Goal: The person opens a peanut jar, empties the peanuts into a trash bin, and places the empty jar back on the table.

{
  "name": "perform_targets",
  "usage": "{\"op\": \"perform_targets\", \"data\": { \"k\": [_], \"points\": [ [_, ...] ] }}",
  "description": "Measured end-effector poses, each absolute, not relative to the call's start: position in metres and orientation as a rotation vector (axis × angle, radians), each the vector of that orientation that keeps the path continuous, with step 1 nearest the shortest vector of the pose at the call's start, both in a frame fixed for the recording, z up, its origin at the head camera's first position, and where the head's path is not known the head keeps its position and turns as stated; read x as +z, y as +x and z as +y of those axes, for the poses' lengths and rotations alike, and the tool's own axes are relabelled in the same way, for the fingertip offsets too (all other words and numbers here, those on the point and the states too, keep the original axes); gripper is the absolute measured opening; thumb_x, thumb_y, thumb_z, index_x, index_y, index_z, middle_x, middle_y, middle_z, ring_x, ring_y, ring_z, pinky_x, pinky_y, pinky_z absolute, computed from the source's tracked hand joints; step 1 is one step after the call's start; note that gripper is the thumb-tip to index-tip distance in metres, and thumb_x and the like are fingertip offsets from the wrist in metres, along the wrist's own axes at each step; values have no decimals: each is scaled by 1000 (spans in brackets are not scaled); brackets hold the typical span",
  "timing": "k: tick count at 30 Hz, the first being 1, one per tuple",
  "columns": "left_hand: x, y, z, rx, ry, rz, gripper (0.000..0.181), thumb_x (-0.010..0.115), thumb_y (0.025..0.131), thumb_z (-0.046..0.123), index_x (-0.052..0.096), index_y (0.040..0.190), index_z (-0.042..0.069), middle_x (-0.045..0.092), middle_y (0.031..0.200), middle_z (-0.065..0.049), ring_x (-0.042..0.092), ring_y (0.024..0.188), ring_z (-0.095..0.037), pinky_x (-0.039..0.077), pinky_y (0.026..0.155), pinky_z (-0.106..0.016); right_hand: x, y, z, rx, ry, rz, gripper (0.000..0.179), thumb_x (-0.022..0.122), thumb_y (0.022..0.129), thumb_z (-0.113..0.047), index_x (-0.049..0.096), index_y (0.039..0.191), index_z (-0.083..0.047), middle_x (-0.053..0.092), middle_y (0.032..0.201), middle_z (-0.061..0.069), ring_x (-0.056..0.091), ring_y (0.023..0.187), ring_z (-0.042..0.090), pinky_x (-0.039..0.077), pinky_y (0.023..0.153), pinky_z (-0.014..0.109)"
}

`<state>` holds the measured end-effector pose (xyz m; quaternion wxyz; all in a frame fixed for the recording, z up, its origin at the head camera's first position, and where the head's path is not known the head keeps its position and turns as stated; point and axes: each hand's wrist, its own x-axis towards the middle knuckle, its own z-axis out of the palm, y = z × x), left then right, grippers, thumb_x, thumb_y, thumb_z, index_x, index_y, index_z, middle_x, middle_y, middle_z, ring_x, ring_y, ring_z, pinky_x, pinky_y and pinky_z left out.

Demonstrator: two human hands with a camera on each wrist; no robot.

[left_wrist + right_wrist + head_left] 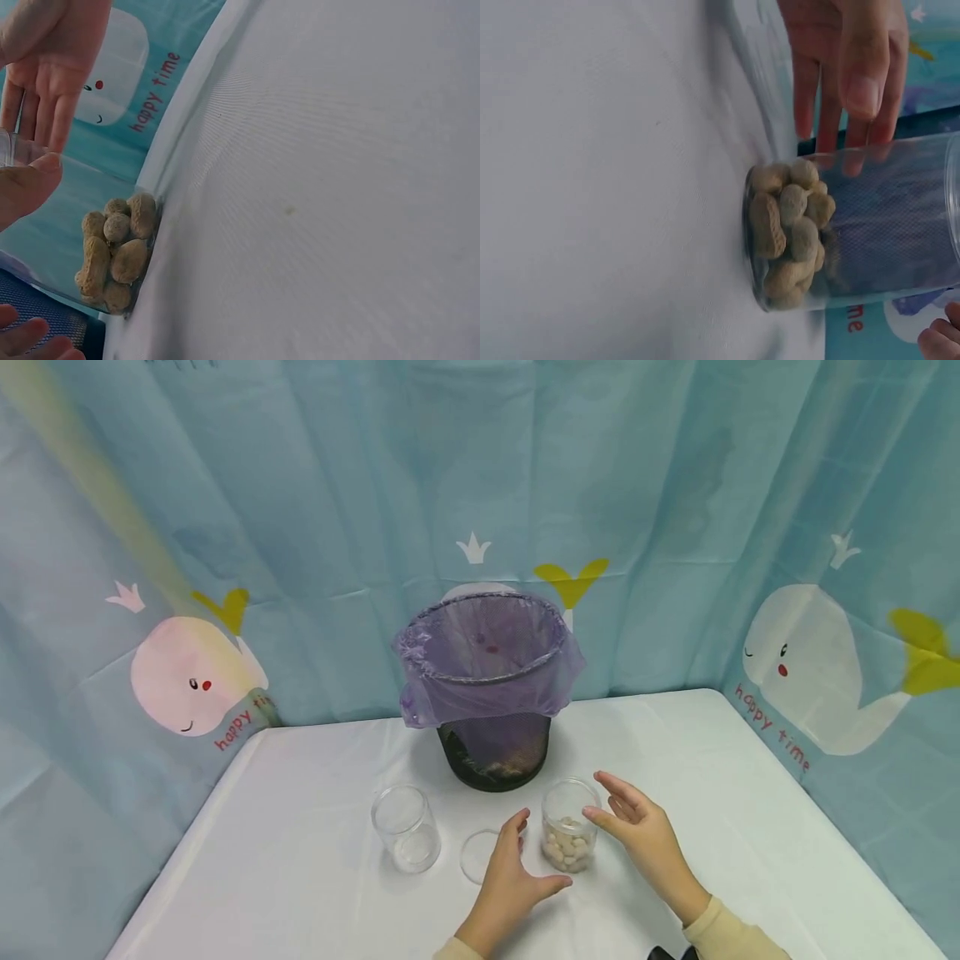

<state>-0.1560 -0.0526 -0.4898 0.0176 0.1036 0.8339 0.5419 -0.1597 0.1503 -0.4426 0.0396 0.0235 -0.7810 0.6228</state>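
A clear jar [568, 827] with peanuts [567, 847] in its bottom stands upright on the white table. Both hands are spread on either side of it. My left hand [513, 881] is at its left front, thumb and fingers wide apart. Over at the right, my right hand [637, 827] has its fingers stretched out near the rim, the thumb overlapping the jar in the head view. In the right wrist view the peanuts [791, 232] lie in a low heap, with the left hand [847, 67] beside the jar wall.
Left of the hands is a second clear jar [406, 831] with nothing in it. A thin clear ring-shaped piece [463, 860] lies flat, partly hidden by the left hand. Behind stands a black mesh bin [495, 768] lined with a purple bag [495, 697], close to the curtain [337, 527].
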Motion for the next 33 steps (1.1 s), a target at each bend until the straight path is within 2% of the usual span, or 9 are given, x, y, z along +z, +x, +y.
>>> {"op": "perform_targets", "data": {
  "k": [7,16,22,24,28,33],
  "points": [
    [-491,-161,-47,1714,333,2585,102,93,67,20,35,147,-3,45,147,-26,49,131,-46,45,109,-53,-441,-160,137,1918,99,-2342,72,79,84,-15,45,146,-3,45,154,14,38,145,29,37,109,14],
    [-496,-167,-41,1744,292,2520,102,92,68,21,34,149,2,44,150,-20,46,135,-44,44,110,-56,-443,-159,131,1858,109,-2401,82,83,80,-17,41,149,-4,40,157,16,33,148,35,33,118,47],
    [-497,-169,-37,1820,317,2454,101,91,69,16,33,150,0,43,151,-20,43,138,-43,38,116,-53,-444,-161,126,1858,109,-2399,89,86,77,-18,39,150,-6,37,158,17,31,149,36,27,121,49],
    [-497,-169,-36,1822,315,2458,100,91,69,17,33,150,0,42,151,-21,42,138,-44,38,115,-56,-444,-161,125,1857,107,-2403,90,86,76,-19,38,151,-6,37,158,17,30,149,36,25,121,49],
    [-499,-169,-33,1824,303,2468,99,91,68,20,36,149,3,43,151,-20,41,138,-45,38,112,-62,-445,-161,125,1828,99,-2423,90,86,77,-21,38,151,-6,37,158,18,30,149,38,27,121,52],
    [-500,-171,-30,1862,303,2421,95,90,68,18,38,148,7,48,148,-14,43,138,-40,36,114,-62,-446,-161,123,1792,83,-2450,91,87,76,-21,38,151,-5,39,156,19,34,146,41,29,119,54]
  ]
}}
